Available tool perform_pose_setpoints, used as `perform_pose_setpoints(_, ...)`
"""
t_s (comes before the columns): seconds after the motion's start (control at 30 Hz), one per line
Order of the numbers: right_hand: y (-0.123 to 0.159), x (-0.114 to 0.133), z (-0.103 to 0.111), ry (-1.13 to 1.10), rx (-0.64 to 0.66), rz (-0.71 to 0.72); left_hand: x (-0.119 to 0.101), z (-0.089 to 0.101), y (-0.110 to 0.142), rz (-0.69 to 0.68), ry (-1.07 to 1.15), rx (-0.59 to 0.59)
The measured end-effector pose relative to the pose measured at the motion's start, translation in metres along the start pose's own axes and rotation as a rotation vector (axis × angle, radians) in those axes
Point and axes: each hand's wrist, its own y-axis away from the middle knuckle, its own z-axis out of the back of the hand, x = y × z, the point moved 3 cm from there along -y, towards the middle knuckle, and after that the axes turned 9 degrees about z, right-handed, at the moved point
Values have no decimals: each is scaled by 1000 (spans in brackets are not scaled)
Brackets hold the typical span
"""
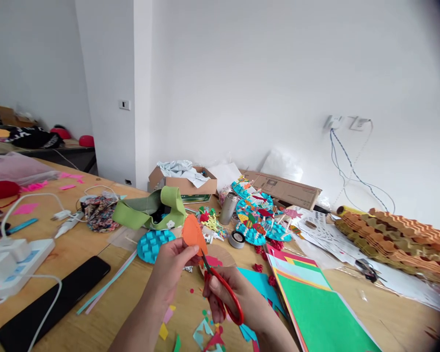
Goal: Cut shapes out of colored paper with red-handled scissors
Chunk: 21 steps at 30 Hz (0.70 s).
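My left hand (170,269) pinches a curved piece of orange paper (192,235) and holds it up above the wooden table (95,274). My right hand (234,299) grips red-handled scissors (223,293), whose blades reach up to the lower edge of the orange paper. A round cardboard disc (220,255) with red paper on it lies just behind my hands and is partly hidden by them. Small coloured paper scraps (205,332) are scattered below my wrists. A blue woven paper disc (156,244) lies left of my left hand.
Left of my hands are a green paper bag (150,210), a power strip (16,261) and a black phone (51,303). Ahead stand a cardboard box (183,183) and a steel flask (228,208). A stack of coloured paper (308,303) lies to the right.
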Motion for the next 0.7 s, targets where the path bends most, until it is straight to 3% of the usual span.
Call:
perform_pose_setpoints(0.33, 0, 0, 1, -15, 18, -1, -1, 0, 0, 2, -30, 36)
perform_pose_setpoints(0.7, -2, 3, 0, 0, -51, 18, -4, -3, 1, 41, -38, 69)
